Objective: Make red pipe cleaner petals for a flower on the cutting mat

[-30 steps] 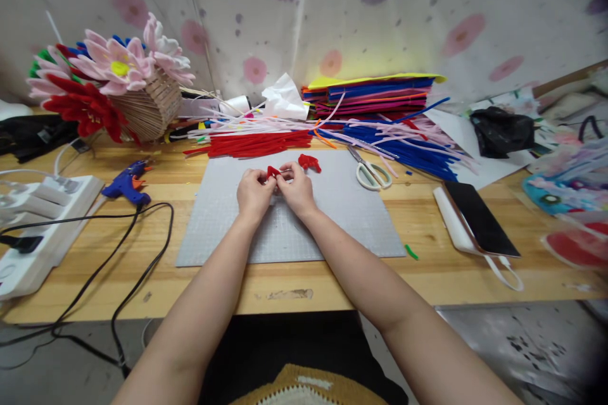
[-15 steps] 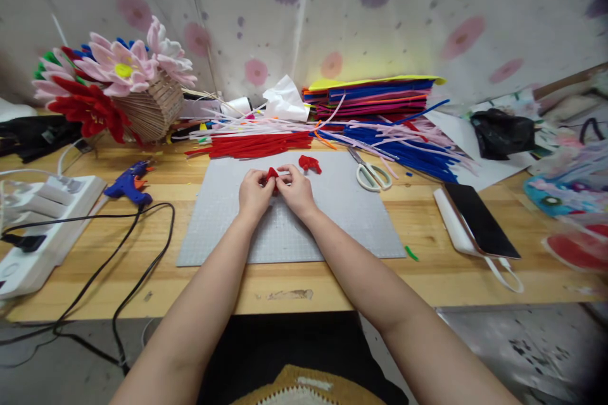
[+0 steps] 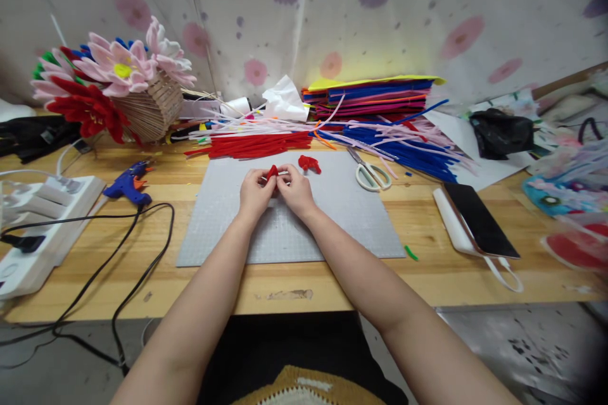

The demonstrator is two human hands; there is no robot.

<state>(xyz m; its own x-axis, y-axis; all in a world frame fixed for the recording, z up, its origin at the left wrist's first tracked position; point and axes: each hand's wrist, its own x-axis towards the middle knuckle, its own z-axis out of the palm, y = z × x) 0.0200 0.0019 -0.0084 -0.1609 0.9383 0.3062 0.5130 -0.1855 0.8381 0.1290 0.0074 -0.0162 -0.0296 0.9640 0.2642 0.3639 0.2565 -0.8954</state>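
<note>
Between my two hands is a small red fuzzy pipe cleaner piece point(image 3: 272, 172), pinched above the grey cutting mat point(image 3: 218, 228). My left hand point(image 3: 255, 193) grips it with thumb and fingers from the left. From the other side my right hand point(image 3: 294, 192) closes on it too, fingertips touching near the left thumb. Most of the piece is hidden by my fingers. Another bunched red pipe cleaner piece point(image 3: 310, 164) lies on the mat just beyond my right hand. A pair of scissors point(image 3: 373, 176) with pale handles rests at the mat's upper right.
Red pipe cleaners point(image 3: 261, 144) and blue ones point(image 3: 418, 155) lie along the back. At left are a blue glue gun point(image 3: 128, 185), a white power strip point(image 3: 57, 221), loose cables and a basket of fuzzy flowers point(image 3: 159, 104). A phone point(image 3: 482, 221) lies at right.
My hands have barely moved; both keep their pinch on the red piece, with only a slight shift of the fingers. The things on the table stay put.
</note>
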